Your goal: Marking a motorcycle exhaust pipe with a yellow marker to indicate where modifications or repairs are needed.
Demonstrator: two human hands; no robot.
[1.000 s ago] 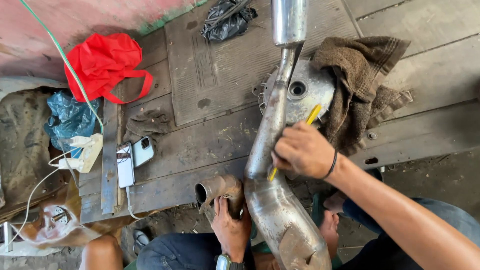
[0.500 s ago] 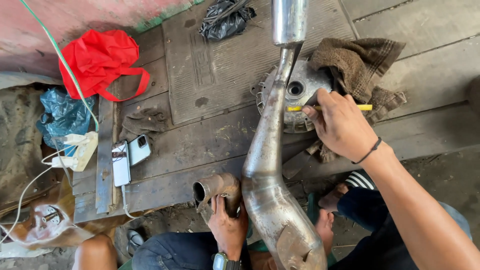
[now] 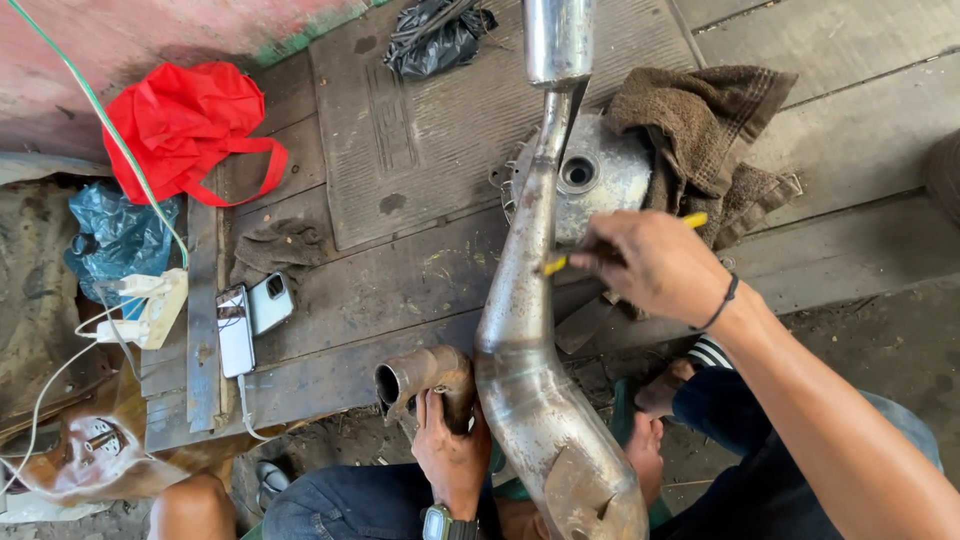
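both hands gripped: left hand clasped the rusty pipe end, right hand pinched a yellow tool against the exhaust pipe.

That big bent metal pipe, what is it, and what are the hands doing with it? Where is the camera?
The camera sits on a person's head and looks down, so you see that person's own two arms. The big metal pipe is long, bent and rusty in spots, fat near the person and thin farther away. It lies over a floor of old wooden planks. The left hand grips the pipe's short curved end. The right hand holds a thin yellow tool against the pipe; I cannot tell what kind of tool. Behind the pipe lie a round grey metal part and a brown rag. To the side are a red bag and two phones.
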